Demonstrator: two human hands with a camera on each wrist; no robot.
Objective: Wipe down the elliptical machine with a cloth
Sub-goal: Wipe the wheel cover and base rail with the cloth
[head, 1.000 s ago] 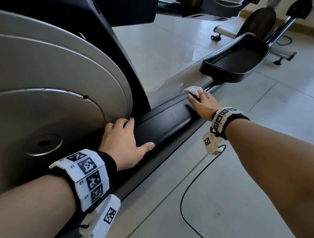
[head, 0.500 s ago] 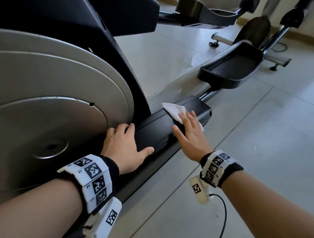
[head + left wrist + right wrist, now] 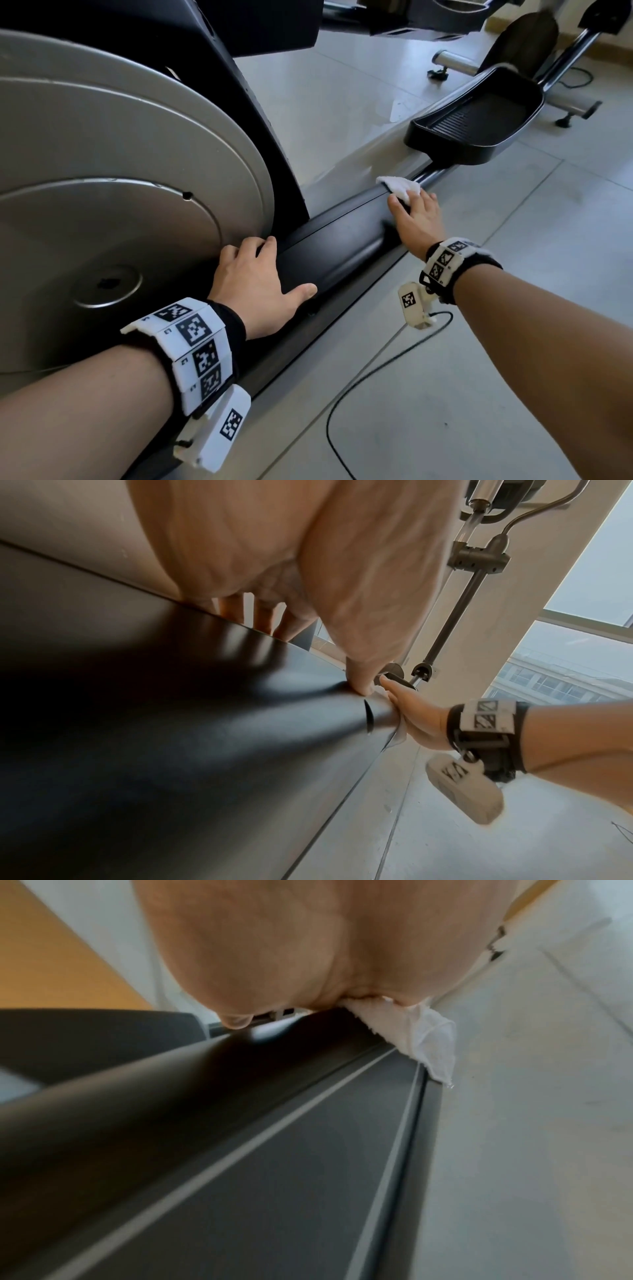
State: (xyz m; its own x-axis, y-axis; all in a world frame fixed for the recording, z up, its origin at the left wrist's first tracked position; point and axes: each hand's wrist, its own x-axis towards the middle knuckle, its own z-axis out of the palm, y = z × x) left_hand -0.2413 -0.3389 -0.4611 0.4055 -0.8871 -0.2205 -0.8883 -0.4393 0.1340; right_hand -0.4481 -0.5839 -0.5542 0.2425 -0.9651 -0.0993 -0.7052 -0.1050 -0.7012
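Note:
The elliptical's black rail cover [image 3: 342,240] runs from the silver flywheel disc [image 3: 120,137] toward a black foot pedal [image 3: 476,126]. My right hand [image 3: 416,216] lies flat at the far end of the cover and presses a white cloth [image 3: 399,186] onto it with straight fingers. In the right wrist view the cloth [image 3: 428,1045] sticks out from under my palm [image 3: 308,947] and hangs over the rail's edge. My left hand [image 3: 253,284] rests flat on the near part of the cover, fingers against the flywheel's rim, thumb spread, holding nothing.
A thin black cable [image 3: 359,394] loops over the grey tiled floor [image 3: 513,377] to the right of the rail. Behind the pedal stand silver base tubes and a dark upright part [image 3: 455,63]. The machine's black housing [image 3: 274,20] rises above the flywheel.
My right hand slid the cloth back along the cover toward my left hand, and has now pushed it out again to the far end. The left hand has stayed in place.

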